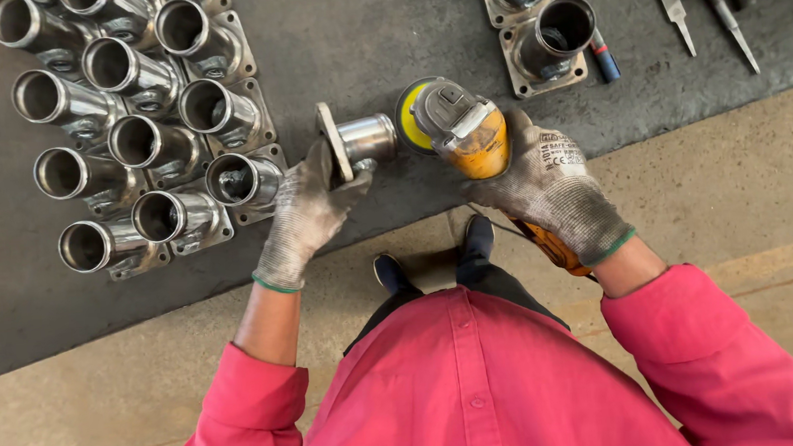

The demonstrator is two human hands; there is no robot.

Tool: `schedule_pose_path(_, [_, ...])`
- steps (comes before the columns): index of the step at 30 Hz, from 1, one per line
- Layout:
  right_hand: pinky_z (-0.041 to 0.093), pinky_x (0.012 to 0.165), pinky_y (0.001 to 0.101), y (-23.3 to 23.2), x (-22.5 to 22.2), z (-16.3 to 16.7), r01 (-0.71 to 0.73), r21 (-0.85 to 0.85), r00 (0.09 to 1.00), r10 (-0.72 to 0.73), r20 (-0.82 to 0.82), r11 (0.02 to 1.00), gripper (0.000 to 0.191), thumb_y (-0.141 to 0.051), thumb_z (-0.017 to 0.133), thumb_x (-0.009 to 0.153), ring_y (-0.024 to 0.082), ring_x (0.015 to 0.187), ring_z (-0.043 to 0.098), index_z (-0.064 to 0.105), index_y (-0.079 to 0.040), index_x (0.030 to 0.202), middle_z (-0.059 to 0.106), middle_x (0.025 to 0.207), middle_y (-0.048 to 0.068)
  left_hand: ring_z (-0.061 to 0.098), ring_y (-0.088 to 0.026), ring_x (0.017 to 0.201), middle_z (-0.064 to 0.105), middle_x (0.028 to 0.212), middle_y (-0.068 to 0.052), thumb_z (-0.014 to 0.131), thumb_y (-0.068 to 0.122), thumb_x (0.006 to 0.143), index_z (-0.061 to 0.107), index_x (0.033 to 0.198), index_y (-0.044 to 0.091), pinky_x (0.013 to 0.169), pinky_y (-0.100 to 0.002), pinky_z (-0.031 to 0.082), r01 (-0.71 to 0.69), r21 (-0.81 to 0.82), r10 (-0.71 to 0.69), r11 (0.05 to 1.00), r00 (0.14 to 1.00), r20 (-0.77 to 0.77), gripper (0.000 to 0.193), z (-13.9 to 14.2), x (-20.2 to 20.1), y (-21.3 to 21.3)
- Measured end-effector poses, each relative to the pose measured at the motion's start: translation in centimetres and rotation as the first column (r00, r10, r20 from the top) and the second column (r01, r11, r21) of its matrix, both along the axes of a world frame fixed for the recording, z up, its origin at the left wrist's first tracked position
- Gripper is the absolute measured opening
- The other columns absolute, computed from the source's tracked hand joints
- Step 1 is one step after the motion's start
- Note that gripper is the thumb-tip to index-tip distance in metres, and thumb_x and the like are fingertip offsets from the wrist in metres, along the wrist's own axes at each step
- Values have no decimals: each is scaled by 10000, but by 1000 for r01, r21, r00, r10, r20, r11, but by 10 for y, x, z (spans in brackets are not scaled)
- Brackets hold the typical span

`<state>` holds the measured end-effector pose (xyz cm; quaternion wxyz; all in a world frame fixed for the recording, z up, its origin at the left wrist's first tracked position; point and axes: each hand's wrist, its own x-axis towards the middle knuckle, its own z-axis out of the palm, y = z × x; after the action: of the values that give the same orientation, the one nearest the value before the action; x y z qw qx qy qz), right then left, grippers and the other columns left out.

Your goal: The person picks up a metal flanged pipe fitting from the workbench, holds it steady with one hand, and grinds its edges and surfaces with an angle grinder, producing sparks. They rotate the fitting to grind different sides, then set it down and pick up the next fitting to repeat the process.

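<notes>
1. A dark grey mat [387,33] covers the ground from nine o'clock to two o'clock.
2. Bare tan concrete floor [738,178] runs from three o'clock down to seven o'clock.
3. Light is even.

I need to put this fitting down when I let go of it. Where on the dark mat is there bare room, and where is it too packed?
Bare mat lies between the cluster of steel fittings at left and the two flanged fittings at top right. More lies right of the grinder, below the hand tools. The left cluster is packed flange to flange.
</notes>
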<state>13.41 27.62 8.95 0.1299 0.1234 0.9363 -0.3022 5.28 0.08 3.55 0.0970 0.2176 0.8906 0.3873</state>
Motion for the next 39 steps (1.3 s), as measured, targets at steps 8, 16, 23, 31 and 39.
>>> schedule_pose_path(8, [558,888,469,-6,-15,13,-25,87,994,15,111,996,834,-442,890,663,382,1048,693,504,-51,1292,718,1115,192,761,-330,937,758,995,-173,779,273,903,578,1283,54,787,-420,587,-7,-1,7,1000,999,36,482,9,1,5])
schedule_pose_path(16, [562,866,470,-12,-8,29,-51,72,998,49,36,996,743,-413,850,730,387,1025,697,505,-31,1266,728,1064,203,750,-359,861,748,901,-190,793,303,891,572,1202,5,739,-438,581,14,-35,-12,999,999,40,483,0,-7,2])
schedule_pose_path(23, [586,878,463,-25,1,37,-38,164,979,4,202,986,668,-507,774,796,389,948,732,497,-80,1230,733,1008,220,727,-307,730,729,828,-151,821,350,893,589,1047,20,649,-417,562,10,-23,-9,1000,1000,29,431,-13,-23,-3])
schedule_pose_path(31, [592,761,485,-46,34,15,-198,333,976,155,150,922,686,-486,800,762,380,893,723,484,-119,1247,678,1054,183,584,-174,534,640,642,-86,783,338,890,651,966,30,501,-388,473,-45,93,13,995,945,325,344,-8,-45,1])
schedule_pose_path(39, [579,814,455,-13,41,6,-176,227,980,192,-48,958,721,-434,852,753,359,938,721,509,-128,1309,713,1036,193,618,-125,725,684,904,-60,701,233,970,569,1216,6,627,-298,523,-3,372,-48,928,991,128,361,-21,-46,2])
